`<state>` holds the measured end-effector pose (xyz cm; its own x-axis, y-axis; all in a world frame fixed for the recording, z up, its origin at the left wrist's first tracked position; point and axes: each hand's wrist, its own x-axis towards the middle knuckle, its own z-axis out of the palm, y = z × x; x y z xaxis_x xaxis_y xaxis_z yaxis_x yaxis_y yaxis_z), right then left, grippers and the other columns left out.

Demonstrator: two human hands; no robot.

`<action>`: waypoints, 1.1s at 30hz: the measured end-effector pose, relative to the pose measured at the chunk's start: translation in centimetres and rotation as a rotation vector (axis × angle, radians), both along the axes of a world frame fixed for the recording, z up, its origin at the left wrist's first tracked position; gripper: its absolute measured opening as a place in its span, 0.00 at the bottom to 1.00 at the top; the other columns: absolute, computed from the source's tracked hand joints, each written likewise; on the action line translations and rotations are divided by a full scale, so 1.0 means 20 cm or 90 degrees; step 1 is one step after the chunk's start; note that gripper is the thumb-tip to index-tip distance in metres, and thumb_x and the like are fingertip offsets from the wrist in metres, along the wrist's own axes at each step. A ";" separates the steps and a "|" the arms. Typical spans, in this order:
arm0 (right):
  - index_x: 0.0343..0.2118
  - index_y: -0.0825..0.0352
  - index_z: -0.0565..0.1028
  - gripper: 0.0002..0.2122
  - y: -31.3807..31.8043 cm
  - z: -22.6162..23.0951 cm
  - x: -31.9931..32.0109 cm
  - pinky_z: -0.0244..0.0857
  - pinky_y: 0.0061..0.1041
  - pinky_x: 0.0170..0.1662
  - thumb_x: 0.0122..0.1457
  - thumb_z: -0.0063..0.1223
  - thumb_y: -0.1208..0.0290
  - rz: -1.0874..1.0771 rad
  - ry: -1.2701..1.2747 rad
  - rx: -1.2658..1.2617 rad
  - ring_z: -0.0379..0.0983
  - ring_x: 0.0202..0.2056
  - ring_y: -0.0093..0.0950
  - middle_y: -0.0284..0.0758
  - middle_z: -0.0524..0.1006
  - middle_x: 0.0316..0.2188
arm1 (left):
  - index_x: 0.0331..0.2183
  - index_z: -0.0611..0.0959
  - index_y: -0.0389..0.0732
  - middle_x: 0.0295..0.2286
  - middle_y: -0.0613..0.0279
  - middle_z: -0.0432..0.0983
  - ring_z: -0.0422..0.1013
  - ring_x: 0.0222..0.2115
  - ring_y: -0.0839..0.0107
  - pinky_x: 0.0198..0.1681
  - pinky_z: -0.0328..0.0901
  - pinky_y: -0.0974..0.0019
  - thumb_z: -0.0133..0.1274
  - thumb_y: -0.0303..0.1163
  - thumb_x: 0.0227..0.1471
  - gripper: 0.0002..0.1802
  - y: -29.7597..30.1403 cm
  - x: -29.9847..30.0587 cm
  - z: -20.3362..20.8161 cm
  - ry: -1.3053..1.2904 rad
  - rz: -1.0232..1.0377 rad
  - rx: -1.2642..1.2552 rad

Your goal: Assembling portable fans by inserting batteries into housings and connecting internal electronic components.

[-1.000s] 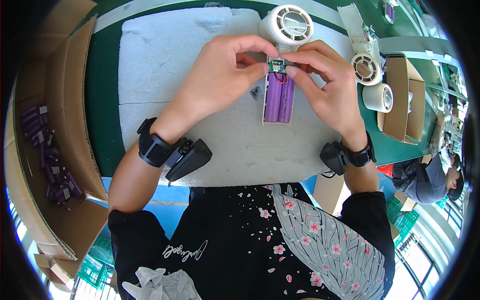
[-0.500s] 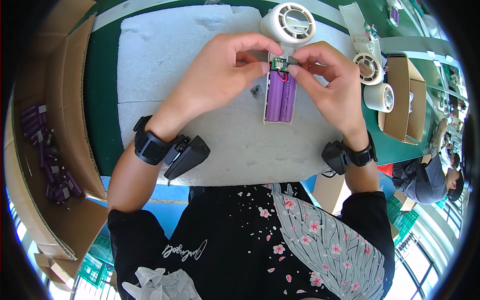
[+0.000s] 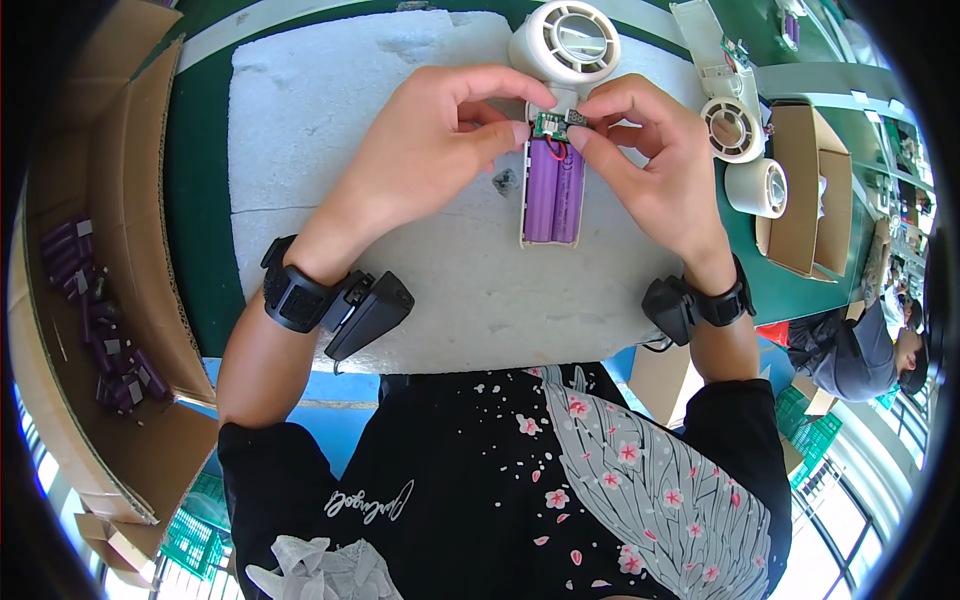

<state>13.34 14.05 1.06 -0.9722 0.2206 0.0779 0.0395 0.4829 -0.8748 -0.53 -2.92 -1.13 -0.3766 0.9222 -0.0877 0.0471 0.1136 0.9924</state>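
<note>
A white handheld fan [image 3: 566, 42] lies on the foam board, its round head at the far end and its open handle toward me. Purple battery cells [image 3: 554, 195] fill the handle, and a small green circuit board [image 3: 550, 125] with a red wire sits above them. My left hand [image 3: 430, 145] grips the fan at the neck, index fingertip on the neck and thumb at the board's left edge. My right hand [image 3: 650, 150] pinches the board's right end, by a small dark display piece [image 3: 576, 117]. The other fingers are curled.
A white foam board [image 3: 420, 290] covers the green table. At the left, a large cardboard box [image 3: 150, 250] holds several purple cells [image 3: 110, 345]. An open fan body [image 3: 732, 130], a fan head [image 3: 757, 188] and a small cardboard box [image 3: 800, 200] stand right. Another person [image 3: 850, 350] sits farther right.
The fan and both hands appear slightly farther left and up in the picture, as do the surroundings. The hold on the fan and circuit board looks nearly the same.
</note>
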 end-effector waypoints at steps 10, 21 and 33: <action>0.35 0.72 0.72 0.07 0.00 0.01 0.00 0.71 0.23 0.43 0.53 0.55 0.85 -0.002 -0.003 0.007 0.72 0.38 0.22 0.33 0.73 0.35 | 0.43 0.80 0.40 0.31 0.68 0.78 0.72 0.31 0.82 0.29 0.64 0.77 0.52 0.23 0.53 0.14 0.00 -0.01 0.00 -0.034 0.004 0.003; 0.35 0.72 0.73 0.07 0.00 0.01 0.00 0.72 0.23 0.44 0.52 0.56 0.85 0.000 0.001 0.004 0.72 0.38 0.22 0.33 0.73 0.35 | 0.44 0.79 0.40 0.34 0.68 0.78 0.72 0.32 0.82 0.30 0.64 0.77 0.53 0.23 0.52 0.15 0.01 0.01 0.02 0.007 0.018 -0.014; 0.38 0.73 0.75 0.10 -0.01 0.02 0.00 0.71 0.23 0.44 0.52 0.58 0.84 -0.016 -0.003 -0.008 0.74 0.37 0.22 0.34 0.75 0.35 | 0.42 0.79 0.39 0.34 0.68 0.78 0.72 0.31 0.82 0.29 0.64 0.78 0.52 0.21 0.51 0.14 0.02 0.03 0.02 0.020 0.050 -0.023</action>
<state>13.26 13.81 1.42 -0.9666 0.2465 0.0699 0.0563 0.4704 -0.8806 0.15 -2.48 -0.67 -0.4500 0.8865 -0.1081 0.0672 0.1543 0.9857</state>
